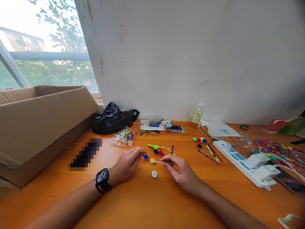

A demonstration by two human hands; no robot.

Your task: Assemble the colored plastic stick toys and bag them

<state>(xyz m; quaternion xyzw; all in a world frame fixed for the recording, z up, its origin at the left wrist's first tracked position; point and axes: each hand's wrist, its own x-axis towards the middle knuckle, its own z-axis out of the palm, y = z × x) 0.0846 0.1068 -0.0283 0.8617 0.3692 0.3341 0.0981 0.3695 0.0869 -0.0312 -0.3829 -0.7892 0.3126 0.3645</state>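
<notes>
My right hand [181, 170] pinches a thin white stick [160, 162] whose tip meets a small yellow disc [152, 161] on the orange table [147, 203]. My left hand [127, 163], with a smartwatch on its wrist, rests on the table with fingers curled, its fingertips right beside a blue disc [145, 157]; whether it touches the disc is unclear. A white disc [154, 174] lies loose between the two hands. Just beyond them sits a green stick with discs [156, 146] among red, black, yellow and blue pieces.
A large cardboard box [40, 124] fills the left side. A black bag [111, 121], a packet of coloured sticks [122, 137], glasses [149, 132] and a bottle [196, 116] stand behind. On the right are a power strip [240, 160], a phone [289, 182] and a heap of coloured sticks [278, 149].
</notes>
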